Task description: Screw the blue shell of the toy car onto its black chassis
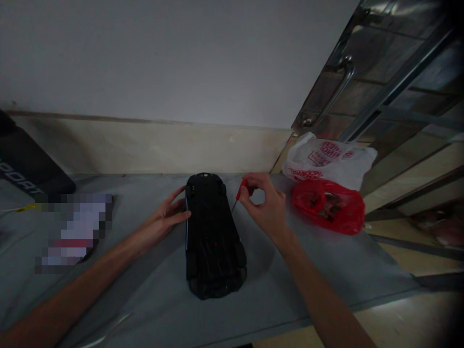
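Observation:
A black toy car (213,232) lies upside down on the grey cloth-covered table (152,295), its wheels and dark underside facing up. My left hand (170,212) rests against the car's left side, thumb on its edge and fingers apart. To the right of the car, my right hand (263,198) pinches the red handle of a small screwdriver (239,191) between thumb and fingers. The screwdriver's thin shaft slants down toward the car's right edge; whether the tip touches the car cannot be made out.
A red plastic bag (348,208) and a white printed bag (329,159) lie at the right. On the left are a blurred-out flat object (78,232) and a black box (32,159). A wall (163,145) borders the table's back.

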`<state>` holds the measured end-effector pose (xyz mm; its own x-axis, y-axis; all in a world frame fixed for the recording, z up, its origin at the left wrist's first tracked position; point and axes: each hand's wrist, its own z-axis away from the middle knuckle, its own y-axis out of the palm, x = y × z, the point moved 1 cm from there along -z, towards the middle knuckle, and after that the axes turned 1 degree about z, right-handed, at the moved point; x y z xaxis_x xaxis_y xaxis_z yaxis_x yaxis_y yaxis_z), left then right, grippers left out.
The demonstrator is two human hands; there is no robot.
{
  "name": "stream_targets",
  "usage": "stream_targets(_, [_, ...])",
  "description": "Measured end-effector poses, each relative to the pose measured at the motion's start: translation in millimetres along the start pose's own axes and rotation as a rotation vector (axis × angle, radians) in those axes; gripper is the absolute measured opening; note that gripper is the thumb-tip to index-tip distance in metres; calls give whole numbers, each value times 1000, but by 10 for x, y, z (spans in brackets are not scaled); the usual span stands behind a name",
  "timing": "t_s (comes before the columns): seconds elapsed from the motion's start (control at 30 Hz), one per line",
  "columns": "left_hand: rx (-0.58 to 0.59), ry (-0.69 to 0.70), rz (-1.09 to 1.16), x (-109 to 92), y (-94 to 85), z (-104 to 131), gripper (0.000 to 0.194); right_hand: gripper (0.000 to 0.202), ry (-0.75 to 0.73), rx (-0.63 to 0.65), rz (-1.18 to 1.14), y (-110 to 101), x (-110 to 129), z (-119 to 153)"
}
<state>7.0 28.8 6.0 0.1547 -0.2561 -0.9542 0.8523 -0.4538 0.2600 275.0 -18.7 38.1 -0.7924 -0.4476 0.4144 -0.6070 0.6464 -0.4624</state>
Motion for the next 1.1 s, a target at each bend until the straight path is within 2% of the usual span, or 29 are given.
stream_targets(0.07, [20, 28, -77, 22, -50, -8, 81, 16, -28, 38, 13, 20, -4, 20])
stream_targets(0.17, [-11, 91, -165, 37, -75, -10, 73, 17, -90, 89, 7, 49, -5, 43])
stream_targets(0.27, [-36, 136, -223, 38, -61, 1, 71, 17, -103, 59, 7, 46, -7, 38])
stream_targets(0.5, [38, 142, -357, 84, -102, -16, 96, 19, -83, -109, -35, -10, 22, -10])
stream_targets(0.67, [10, 120, -418, 91, -128, -22, 98, 20, -103, -59, -41, 12, 48, 8])
stream_targets(0.77, [10, 116, -425, 76, -127, -7, 89, 20, -95, -60, -44, 18, 52, 11])
stream_targets(0.93, [2, 101, -357, 88, -119, -6, 88, 17, -95, -58, -40, 20, 73, 10])
stream_targets(1.1, [-74, 172, -312, 95, -77, 1, 79, 19, -94, -46, -50, 37, 68, 28])
